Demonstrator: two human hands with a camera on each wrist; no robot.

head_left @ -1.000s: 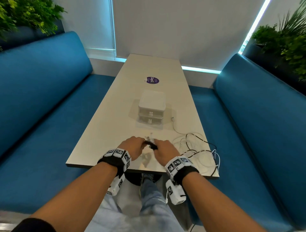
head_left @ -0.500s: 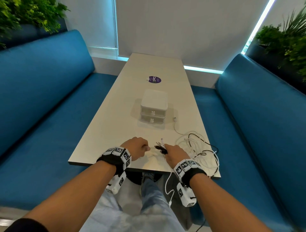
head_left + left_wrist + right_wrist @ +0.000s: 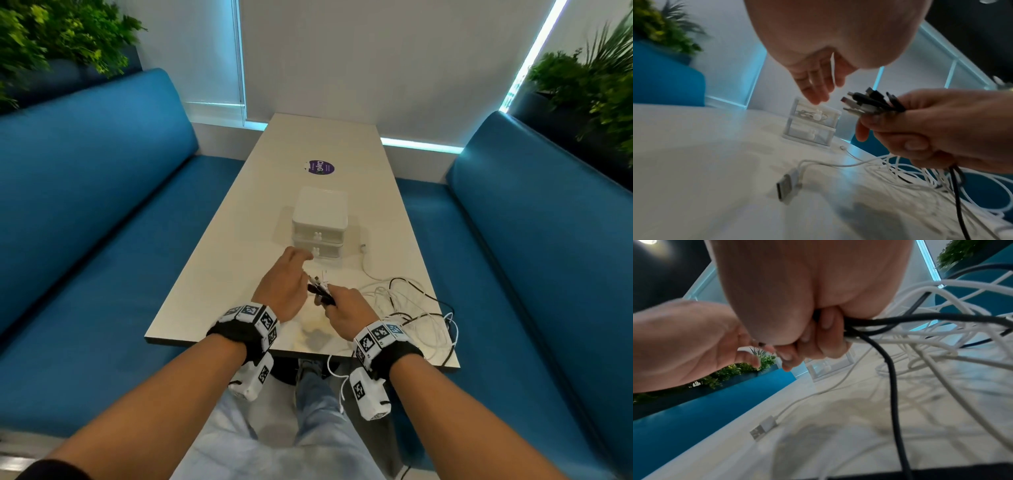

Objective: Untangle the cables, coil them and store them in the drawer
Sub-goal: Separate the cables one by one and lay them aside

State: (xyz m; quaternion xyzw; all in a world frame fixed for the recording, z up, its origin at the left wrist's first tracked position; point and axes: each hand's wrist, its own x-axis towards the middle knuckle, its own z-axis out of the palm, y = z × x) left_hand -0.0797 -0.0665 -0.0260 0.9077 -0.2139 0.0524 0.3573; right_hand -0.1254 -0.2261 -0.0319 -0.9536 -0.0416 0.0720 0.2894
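Note:
My right hand point(image 3: 330, 301) grips a bundle of black and white cable plugs point(image 3: 318, 284) just above the table; the plugs point(image 3: 869, 102) stick out past its curled fingers point(image 3: 920, 129). From that fist, black and white cables point(image 3: 920, 324) trail down into a loose tangle point(image 3: 404, 301) at the table's right front. My left hand point(image 3: 303, 257) reaches forward with straight fingers point(image 3: 816, 91), close to the white two-drawer unit point(image 3: 320, 222). Both drawers point(image 3: 812, 126) look closed; a coiled cable shows through the upper one. A thin white strand runs by the left fingers.
A white USB plug point(image 3: 790, 186) lies loose on the pale table point(image 3: 222, 291) under my hands. A purple sticker point(image 3: 320, 167) sits beyond the drawer unit. Blue benches point(image 3: 102, 222) flank the table on both sides, and some cable hangs over the front edge point(image 3: 334, 377).
My left hand has let go of the plug bundle and moved forward towards the drawer unit. The right hand keeps hold of the bundle, shifted slightly right.

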